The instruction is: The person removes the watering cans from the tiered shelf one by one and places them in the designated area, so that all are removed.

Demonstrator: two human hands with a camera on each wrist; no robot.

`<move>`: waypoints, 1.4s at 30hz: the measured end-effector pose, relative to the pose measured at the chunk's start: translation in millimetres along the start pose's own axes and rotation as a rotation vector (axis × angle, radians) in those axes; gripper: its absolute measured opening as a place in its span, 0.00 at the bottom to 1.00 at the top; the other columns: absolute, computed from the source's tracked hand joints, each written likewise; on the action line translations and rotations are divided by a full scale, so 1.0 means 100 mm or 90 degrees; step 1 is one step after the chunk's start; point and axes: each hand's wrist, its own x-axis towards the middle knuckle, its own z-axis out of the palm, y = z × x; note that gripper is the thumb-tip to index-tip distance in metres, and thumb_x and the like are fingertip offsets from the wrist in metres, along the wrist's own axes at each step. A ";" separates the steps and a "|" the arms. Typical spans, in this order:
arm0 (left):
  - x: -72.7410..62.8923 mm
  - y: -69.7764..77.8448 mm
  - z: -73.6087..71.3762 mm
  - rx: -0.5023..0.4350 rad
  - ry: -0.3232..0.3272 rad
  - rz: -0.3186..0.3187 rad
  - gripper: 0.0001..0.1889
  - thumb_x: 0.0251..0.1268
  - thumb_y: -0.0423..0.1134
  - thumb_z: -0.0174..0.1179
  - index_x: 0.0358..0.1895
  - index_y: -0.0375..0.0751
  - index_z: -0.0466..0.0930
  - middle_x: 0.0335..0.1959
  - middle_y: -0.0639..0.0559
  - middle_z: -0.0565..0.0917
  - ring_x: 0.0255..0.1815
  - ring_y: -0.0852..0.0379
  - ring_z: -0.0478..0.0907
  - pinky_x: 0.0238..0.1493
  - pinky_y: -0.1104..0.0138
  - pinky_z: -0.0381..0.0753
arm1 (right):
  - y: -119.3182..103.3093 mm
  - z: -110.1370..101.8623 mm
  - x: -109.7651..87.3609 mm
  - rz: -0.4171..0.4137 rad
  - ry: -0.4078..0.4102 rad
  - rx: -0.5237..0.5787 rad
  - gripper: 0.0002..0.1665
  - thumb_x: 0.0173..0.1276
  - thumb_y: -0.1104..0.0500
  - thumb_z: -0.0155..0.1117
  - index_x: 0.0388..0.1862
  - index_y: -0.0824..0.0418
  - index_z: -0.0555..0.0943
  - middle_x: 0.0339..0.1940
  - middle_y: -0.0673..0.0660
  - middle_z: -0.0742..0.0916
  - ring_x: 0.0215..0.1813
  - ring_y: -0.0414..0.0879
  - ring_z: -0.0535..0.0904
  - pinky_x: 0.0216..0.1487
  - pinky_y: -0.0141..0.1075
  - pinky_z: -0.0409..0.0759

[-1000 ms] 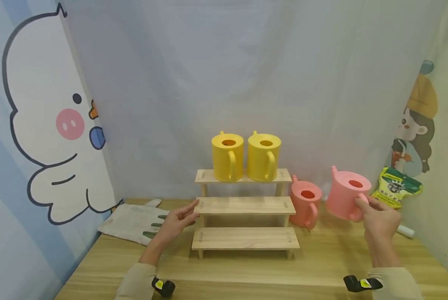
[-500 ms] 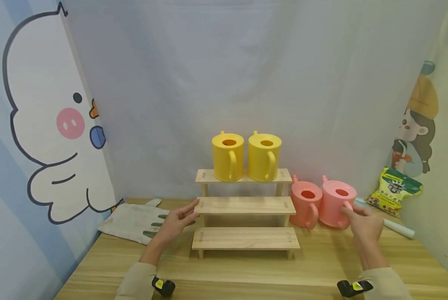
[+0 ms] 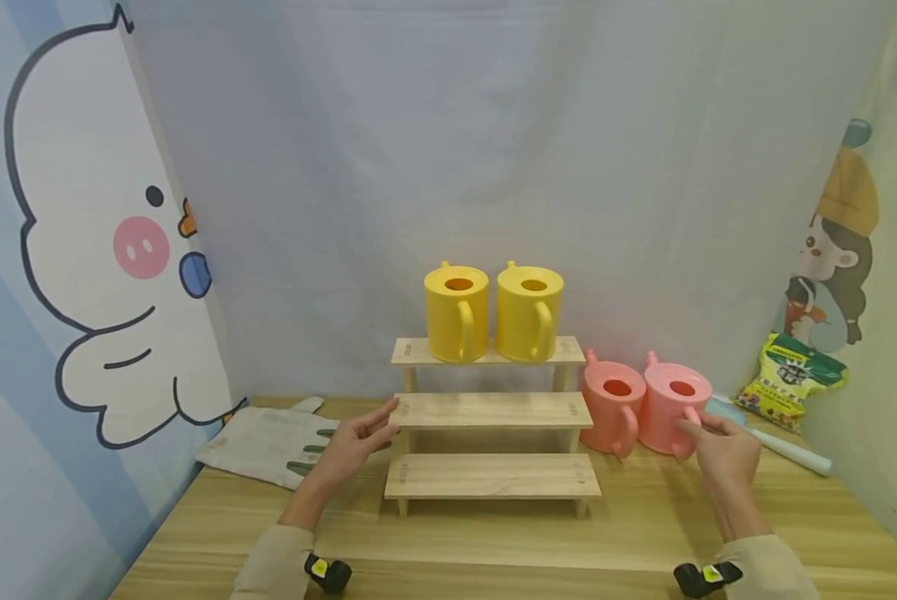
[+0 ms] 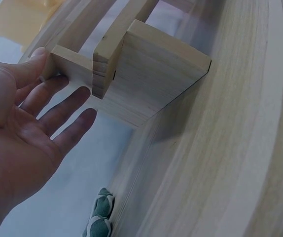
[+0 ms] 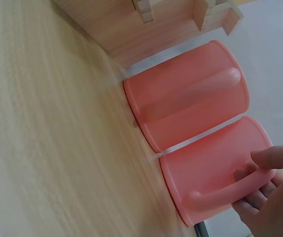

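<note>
My right hand holds the handle of a light pink watering can, thumb on one side and fingers behind the handle in the right wrist view. The can stands upright on the table, close beside a darker coral-pink watering can. My left hand is at the left end of the middle tier of a three-step wooden shelf. Its thumb and index finger pinch the board's end in the left wrist view, the other fingers extended. Two yellow watering cans stand on the top tier, handles toward me.
Left of the shelf lies a white work glove with green-marked fingers. At the back right, a green and yellow snack bag leans by the wall, with a pale-handled tool before it. A grey curtain hangs behind.
My right hand has brought the light pink watering can left and down, beside the coral-pink one on the table. The pale-handled tool shows more. My left hand has stayed at the shelf.
</note>
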 end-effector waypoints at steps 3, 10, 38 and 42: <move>-0.01 0.01 0.00 0.005 0.002 -0.002 0.30 0.77 0.43 0.56 0.77 0.40 0.61 0.78 0.43 0.57 0.74 0.41 0.61 0.64 0.58 0.76 | 0.01 0.00 0.00 -0.003 -0.005 -0.013 0.29 0.61 0.59 0.77 0.56 0.74 0.81 0.21 0.35 0.80 0.30 0.28 0.74 0.26 0.21 0.77; -0.02 0.03 0.00 0.003 -0.001 -0.005 0.30 0.78 0.43 0.56 0.77 0.43 0.61 0.78 0.46 0.57 0.75 0.43 0.61 0.63 0.61 0.76 | 0.01 0.02 -0.01 -0.004 -0.011 -0.010 0.31 0.62 0.60 0.75 0.59 0.76 0.78 0.22 0.37 0.80 0.27 0.26 0.75 0.27 0.20 0.77; 0.00 0.02 0.01 -0.001 0.005 -0.001 0.29 0.78 0.41 0.56 0.77 0.39 0.62 0.78 0.42 0.57 0.75 0.40 0.60 0.64 0.58 0.76 | -0.24 -0.06 -0.12 -0.022 0.075 -0.038 0.37 0.64 0.36 0.68 0.59 0.64 0.81 0.44 0.52 0.84 0.45 0.43 0.75 0.34 0.24 0.74; 0.00 0.02 0.01 -0.004 0.003 0.001 0.29 0.77 0.41 0.56 0.77 0.39 0.62 0.78 0.42 0.57 0.75 0.40 0.59 0.64 0.58 0.76 | -0.36 -0.03 -0.23 -0.047 0.066 -0.037 0.38 0.67 0.36 0.66 0.64 0.63 0.80 0.58 0.59 0.83 0.52 0.46 0.77 0.43 0.25 0.79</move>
